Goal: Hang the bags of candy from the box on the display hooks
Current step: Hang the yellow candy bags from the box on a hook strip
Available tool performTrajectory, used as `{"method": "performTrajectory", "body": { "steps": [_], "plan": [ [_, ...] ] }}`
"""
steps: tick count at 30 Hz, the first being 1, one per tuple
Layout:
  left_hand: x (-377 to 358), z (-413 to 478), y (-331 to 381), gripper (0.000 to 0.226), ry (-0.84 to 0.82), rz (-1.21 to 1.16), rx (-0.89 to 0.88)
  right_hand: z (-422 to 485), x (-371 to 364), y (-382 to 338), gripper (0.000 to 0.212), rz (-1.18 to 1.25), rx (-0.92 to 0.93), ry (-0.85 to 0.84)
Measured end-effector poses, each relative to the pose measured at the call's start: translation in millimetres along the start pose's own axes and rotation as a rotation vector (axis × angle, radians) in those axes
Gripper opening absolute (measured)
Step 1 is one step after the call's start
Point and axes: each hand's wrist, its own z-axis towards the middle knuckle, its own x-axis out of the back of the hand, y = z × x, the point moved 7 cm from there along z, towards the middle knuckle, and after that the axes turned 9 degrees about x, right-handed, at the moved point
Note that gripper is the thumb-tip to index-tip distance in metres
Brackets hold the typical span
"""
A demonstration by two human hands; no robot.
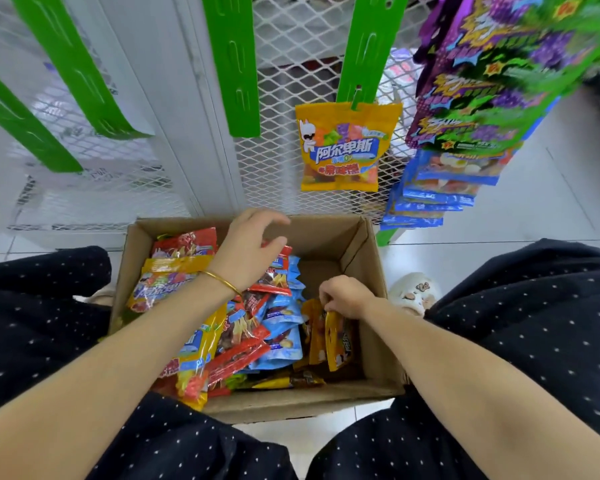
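My right hand [347, 296] pinches a yellow bag [336, 341] at the right inside the box [326, 237]. My left hand [253, 244] hovers over the pile [278, 327], fingers loose, holding nothing. 1 hung bag [343, 147] dangles from the far strip [368, 46].

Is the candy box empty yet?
Not empty. The cardboard box holds a pile of candy bags; the right hand pinches a yellow bag.

"阿尔卑斯" in white on the hanging yellow bag [343, 147]; again, partly, on a boxed yellow bag [163, 285]
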Motion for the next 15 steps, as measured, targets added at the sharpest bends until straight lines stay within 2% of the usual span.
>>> {"method": "performTrajectory", "body": {
  "steps": [4,9,12,15],
  "plan": [
    [-15.9,-6.3,2.4,0.027,-0.154,0.019,0.014,-20.8,43.7,-14.8,0.011,0.134,0.059,0.02],
    [-44.4,-23.3,7.1,0.041,-0.468,0.012,0.083,-60.2,129.8,-41.6,0.006,0.366,0.165,0.295],
    [-30.5,-17.7,29.4,0.036,-0.36,0.078,-0.054,-88.6,171.0,-49.1,0.015,0.51,0.167,0.476],
    [-1.0,-3.7,58.5,0.011,-0.214,0.04,-0.094,-108.7,202.7,-56.8,0.004,0.574,0.183,0.57]
  ]
}}
